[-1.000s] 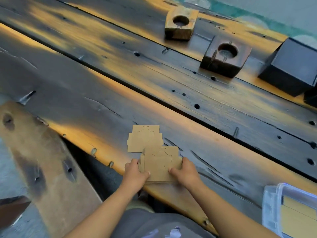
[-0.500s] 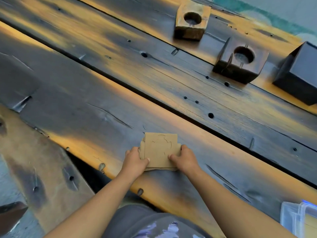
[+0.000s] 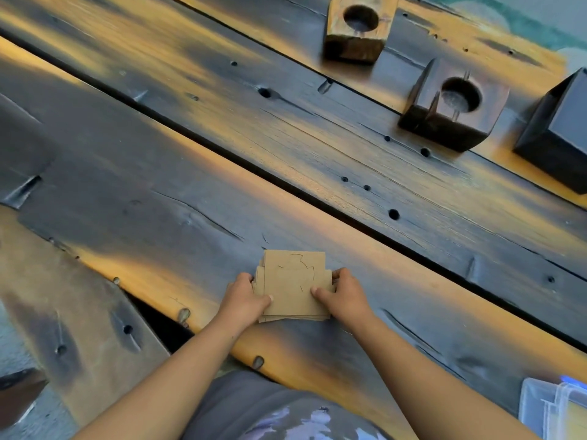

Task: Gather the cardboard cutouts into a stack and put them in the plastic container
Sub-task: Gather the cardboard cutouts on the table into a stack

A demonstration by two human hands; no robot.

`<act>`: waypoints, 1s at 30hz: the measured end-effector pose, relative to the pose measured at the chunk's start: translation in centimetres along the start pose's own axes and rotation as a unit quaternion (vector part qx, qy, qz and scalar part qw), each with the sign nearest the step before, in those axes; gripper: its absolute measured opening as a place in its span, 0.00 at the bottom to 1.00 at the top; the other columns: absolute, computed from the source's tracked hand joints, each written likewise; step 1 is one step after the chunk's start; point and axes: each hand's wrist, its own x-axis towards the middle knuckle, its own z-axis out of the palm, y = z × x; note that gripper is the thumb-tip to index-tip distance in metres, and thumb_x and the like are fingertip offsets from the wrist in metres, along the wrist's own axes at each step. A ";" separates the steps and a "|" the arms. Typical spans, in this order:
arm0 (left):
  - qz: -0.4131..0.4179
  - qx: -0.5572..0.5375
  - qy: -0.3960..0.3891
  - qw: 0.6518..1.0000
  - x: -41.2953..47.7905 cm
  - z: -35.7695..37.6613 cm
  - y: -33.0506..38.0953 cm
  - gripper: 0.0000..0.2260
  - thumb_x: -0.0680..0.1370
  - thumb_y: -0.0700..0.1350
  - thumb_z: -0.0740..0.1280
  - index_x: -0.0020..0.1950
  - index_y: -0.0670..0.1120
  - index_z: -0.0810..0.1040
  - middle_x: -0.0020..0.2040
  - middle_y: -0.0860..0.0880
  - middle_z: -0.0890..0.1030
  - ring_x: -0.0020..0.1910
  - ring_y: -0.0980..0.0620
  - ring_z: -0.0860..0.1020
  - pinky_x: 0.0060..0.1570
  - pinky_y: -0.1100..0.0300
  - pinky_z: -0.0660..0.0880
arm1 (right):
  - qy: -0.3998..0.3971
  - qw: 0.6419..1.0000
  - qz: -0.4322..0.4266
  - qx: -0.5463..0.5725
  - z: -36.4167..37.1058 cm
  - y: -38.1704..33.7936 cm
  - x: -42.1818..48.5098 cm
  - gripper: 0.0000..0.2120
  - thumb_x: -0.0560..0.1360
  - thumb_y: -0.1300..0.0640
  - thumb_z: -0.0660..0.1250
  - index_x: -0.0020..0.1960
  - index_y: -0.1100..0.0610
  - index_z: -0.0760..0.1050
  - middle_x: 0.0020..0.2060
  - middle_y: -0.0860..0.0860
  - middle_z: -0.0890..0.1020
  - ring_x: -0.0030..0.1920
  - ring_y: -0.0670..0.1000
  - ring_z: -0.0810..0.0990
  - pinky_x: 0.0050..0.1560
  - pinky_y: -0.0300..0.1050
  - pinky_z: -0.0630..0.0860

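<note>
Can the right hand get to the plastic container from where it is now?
Probably yes. The right hand holds the cardboard stack, and the plastic container sits to its right on the same table, with only bare wood between them.

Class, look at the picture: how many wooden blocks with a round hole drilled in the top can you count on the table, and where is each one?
2. One lighter block sits at the top edge. A darker block sits to its right and nearer the person. More may lie outside the picture.
</note>
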 end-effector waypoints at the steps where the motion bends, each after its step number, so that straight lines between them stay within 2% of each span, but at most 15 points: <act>1: -0.008 -0.023 -0.002 1.000 0.0 0.1 0.1 0.19 0.72 0.46 0.73 0.60 0.46 0.71 0.54 0.47 0.78 0.52 0.48 0.79 0.43 0.57 0.73 | -0.002 1.000 0.008 0.010 -0.1 -0.1 0.0 0.23 0.70 0.47 0.73 0.59 0.55 0.70 0.56 0.53 0.77 0.54 0.53 0.78 0.55 0.54 0.78; 5: -0.071 -0.172 -0.032 0.982 0.0 0.4 1.2 0.08 0.74 0.44 0.73 0.46 0.48 0.73 0.47 0.49 0.81 0.40 0.55 0.78 0.30 0.62 0.71 | -0.022 0.999 0.029 -0.012 0.0 -0.6 0.2 0.24 0.70 0.45 0.72 0.59 0.57 0.69 0.56 0.54 0.77 0.52 0.55 0.78 0.51 0.52 0.78; 8: -0.088 -0.227 -0.044 0.969 0.1 0.0 1.9 0.06 0.75 0.42 0.72 0.40 0.45 0.77 0.40 0.47 0.83 0.33 0.55 0.80 0.20 0.68 0.71 | -0.023 0.999 0.041 -0.024 0.1 -0.9 0.3 0.26 0.70 0.45 0.72 0.59 0.58 0.68 0.57 0.56 0.76 0.55 0.56 0.77 0.52 0.52 0.77; 10: -0.089 -0.235 -0.053 0.966 0.0 -0.2 2.2 0.08 0.75 0.40 0.72 0.39 0.45 0.76 0.36 0.47 0.82 0.31 0.53 0.80 0.21 0.67 0.73 | -0.025 0.998 0.054 0.007 0.0 -0.8 0.2 0.26 0.70 0.45 0.73 0.60 0.58 0.68 0.58 0.55 0.76 0.56 0.56 0.77 0.56 0.53 0.77; 13: -0.068 -0.209 -0.081 0.972 -0.8 -0.3 2.8 0.09 0.75 0.36 0.71 0.38 0.45 0.74 0.34 0.47 0.82 0.29 0.55 0.81 0.21 0.66 0.74 | -0.018 0.997 0.066 0.035 -0.4 -0.2 -0.4 0.25 0.69 0.46 0.74 0.58 0.57 0.68 0.58 0.54 0.77 0.55 0.55 0.77 0.52 0.49 0.75; 15: -0.054 -0.194 -0.094 0.975 -1.8 -0.1 3.3 0.10 0.75 0.35 0.70 0.39 0.45 0.73 0.37 0.45 0.83 0.33 0.53 0.81 0.26 0.63 0.77 | -0.007 0.995 0.071 0.063 -1.1 0.4 -1.1 0.24 0.69 0.47 0.75 0.57 0.56 0.69 0.57 0.54 0.78 0.54 0.55 0.77 0.54 0.50 0.76; 18: -0.021 -0.172 -0.105 0.979 -3.6 0.6 4.2 0.10 0.75 0.34 0.71 0.42 0.45 0.72 0.46 0.41 0.83 0.40 0.47 0.82 0.41 0.53 0.81 | 0.010 0.988 0.070 0.140 -2.7 2.0 -3.1 0.22 0.68 0.50 0.76 0.55 0.53 0.68 0.53 0.51 0.77 0.53 0.53 0.77 0.54 0.50 0.77; 21: 0.021 -0.137 -0.108 0.984 -5.9 1.7 5.2 0.14 0.73 0.36 0.73 0.52 0.42 0.70 0.52 0.40 0.82 0.51 0.41 0.82 0.52 0.45 0.80 | 0.018 0.979 0.060 0.192 -4.3 4.4 -5.9 0.21 0.68 0.53 0.76 0.57 0.55 0.73 0.54 0.50 0.80 0.54 0.53 0.80 0.59 0.52 0.77; 23: 0.050 -0.108 -0.112 0.987 -7.2 2.9 5.7 0.15 0.73 0.38 0.74 0.54 0.42 0.70 0.52 0.41 0.81 0.51 0.43 0.81 0.50 0.48 0.80 | 0.020 0.971 0.060 0.231 -5.2 6.0 -7.8 0.20 0.69 0.55 0.76 0.59 0.56 0.75 0.55 0.52 0.82 0.54 0.53 0.81 0.60 0.53 0.77; 25: 0.079 -0.070 -0.117 0.988 -9.2 5.0 6.6 0.14 0.72 0.39 0.74 0.50 0.45 0.70 0.50 0.43 0.80 0.49 0.45 0.81 0.46 0.51 0.79 | 0.032 0.961 0.065 0.266 -6.3 8.4 -10.0 0.21 0.70 0.55 0.76 0.60 0.56 0.74 0.56 0.52 0.82 0.53 0.52 0.81 0.60 0.51 0.78; 28: 0.110 -0.017 -0.112 0.987 -11.6 8.3 7.7 0.14 0.71 0.42 0.74 0.50 0.45 0.70 0.51 0.43 0.81 0.53 0.44 0.81 0.56 0.45 0.79 | 0.053 0.959 0.065 0.272 -8.1 11.5 -12.4 0.18 0.71 0.54 0.75 0.57 0.53 0.73 0.55 0.51 0.81 0.55 0.53 0.80 0.61 0.53 0.77; 30: 0.132 0.020 -0.117 0.984 -13.8 11.5 8.6 0.14 0.71 0.45 0.75 0.50 0.46 0.71 0.52 0.44 0.81 0.53 0.44 0.81 0.56 0.44 0.78 | 0.073 0.958 0.058 0.272 -10.0 14.5 -14.5 0.15 0.71 0.54 0.74 0.53 0.50 0.72 0.55 0.52 0.81 0.56 0.54 0.80 0.62 0.54 0.76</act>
